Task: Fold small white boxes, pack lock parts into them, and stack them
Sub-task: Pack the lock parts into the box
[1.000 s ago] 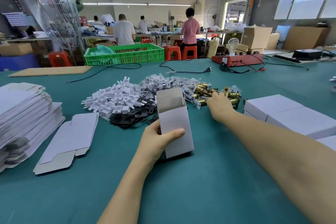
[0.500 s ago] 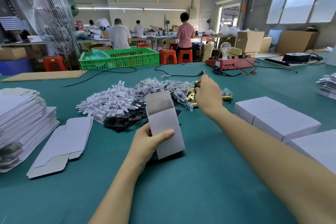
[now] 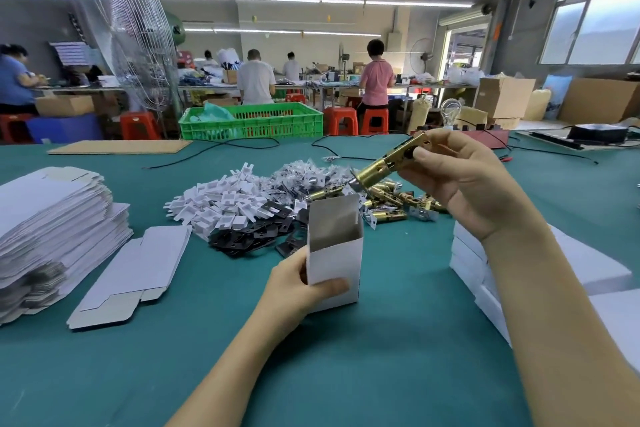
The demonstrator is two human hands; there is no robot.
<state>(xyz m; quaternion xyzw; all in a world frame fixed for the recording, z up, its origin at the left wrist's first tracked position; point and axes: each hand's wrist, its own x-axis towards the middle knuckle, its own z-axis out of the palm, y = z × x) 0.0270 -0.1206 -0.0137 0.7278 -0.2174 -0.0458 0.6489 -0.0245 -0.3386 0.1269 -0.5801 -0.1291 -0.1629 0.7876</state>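
Observation:
My left hand (image 3: pixel 296 291) grips a small white box (image 3: pixel 337 258) that stands upright on the green table, its top flap open. My right hand (image 3: pixel 464 184) holds a brass latch (image 3: pixel 388 161) in the air, above and to the right of the box's open top, its lower end tilted toward the box. More brass latches (image 3: pixel 398 201) lie in a heap behind the box. Beside them are piles of white plastic pieces (image 3: pixel 221 201), black plates (image 3: pixel 249 236) and small bagged parts (image 3: pixel 308 173).
A tall stack of flat box blanks (image 3: pixel 52 229) sits at the left, with one loose blank (image 3: pixel 135 274) beside it. Closed white boxes (image 3: pixel 588 267) are stacked at the right. A green crate (image 3: pixel 252 120), cables and a red lamp base stand at the table's far edge. People work beyond.
My right hand has lifted off the brass heap with one latch and drawn back toward the box. The left hand still holds the box in place.

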